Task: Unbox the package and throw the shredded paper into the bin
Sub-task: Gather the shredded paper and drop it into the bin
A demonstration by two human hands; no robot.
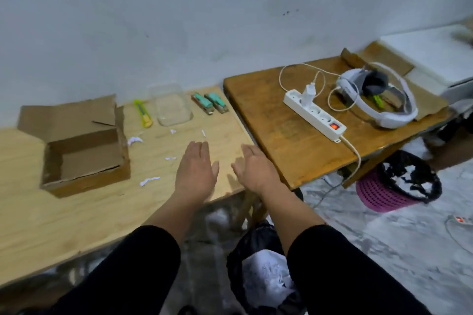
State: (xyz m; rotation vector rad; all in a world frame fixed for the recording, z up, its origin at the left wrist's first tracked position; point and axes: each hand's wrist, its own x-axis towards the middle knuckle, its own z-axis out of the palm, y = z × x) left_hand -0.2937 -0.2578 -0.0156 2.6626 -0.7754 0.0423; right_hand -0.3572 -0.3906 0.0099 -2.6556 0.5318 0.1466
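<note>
Both hands hold nothing: the left hand (pixel 195 170) lies palm down with its fingers straight and close together, the thumb spread to the side, over the pale plywood tabletop (pixel 76 212) near its right edge, and the right hand (pixel 253 170) sits just beside it, palm down, fingers loosely extended and slightly bent at the tips. Whether either palm actually touches the wood cannot be told. Black sleeves (pixel 133 271) cover both forearms. A few small white scraps of shredded paper (pixel 149 181) lie scattered on the plywood between the hands and the open brown cardboard box (pixel 85 153), which stands well to the left with its lid flap folded back and its inside showing only bare cardboard. Behind the scraps, along the wall, rest a yellow-green utility knife (pixel 143 116), a clear plastic container (pixel 172 107) and 2 teal staplers (pixel 210 105). Below the arms, on the floor, a black-bag-lined bin (pixel 266 281) holds crumpled white paper. To the right, a darker wooden table (pixel 281 135) carries a white power strip (pixel 314 116) with a lit red switch and a white headset (pixel 376 100). Beyond it on the floor stands a pink woven basket (pixel 381 194) lined with a black bag.
</note>
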